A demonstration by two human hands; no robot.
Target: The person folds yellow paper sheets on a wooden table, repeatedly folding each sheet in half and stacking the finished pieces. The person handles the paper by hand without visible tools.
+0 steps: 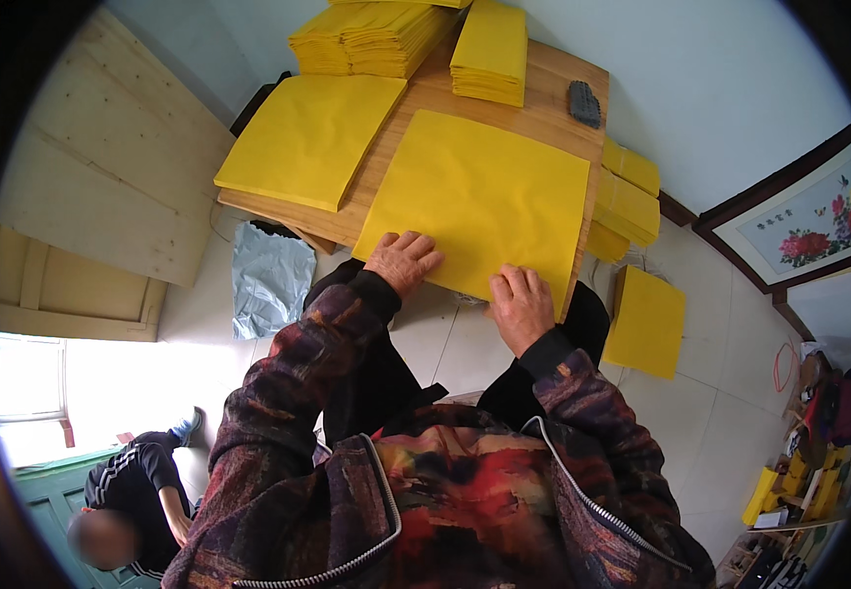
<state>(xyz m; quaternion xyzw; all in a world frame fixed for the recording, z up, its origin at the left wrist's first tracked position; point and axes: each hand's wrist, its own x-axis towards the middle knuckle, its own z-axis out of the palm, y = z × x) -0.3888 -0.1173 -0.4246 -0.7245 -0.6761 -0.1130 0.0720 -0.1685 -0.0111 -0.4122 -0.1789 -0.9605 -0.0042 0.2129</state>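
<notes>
A large yellow sheet (484, 187) lies flat but lightly rippled on the wooden table (551, 93), its near edge turned toward the person's lap; whether it is one layer or several, I cannot tell. Taking its middle as the clock's centre, the left hand (406, 263) rests at eight o'clock, fingers close together on top near the edge; I cannot tell whether the thumb presses from beneath. The right hand (523, 306) is at five o'clock, fingers bent at the near edge; whether they and the thumb clamp the sheet, I cannot tell.

Also on the table, a flat yellow stack (307, 142) lies at ten o'clock, a thick folded pile (371, 41) at eleven, a narrow yellow stack (489, 54) at twelve, and a small dark grey object (584, 104) between one and two.

Beyond the table, yellow bundles (631, 201) are piled at three o'clock, with a framed flower picture (810, 216) farther out. A yellow block (649, 322) sits on the floor at four. At eight lies a silvery plastic bag (270, 285); pale wooden boards (116, 147) lean at nine. Well away, between seven and eight, another person (140, 491) in dark clothes bends beside a green door (62, 496)
</notes>
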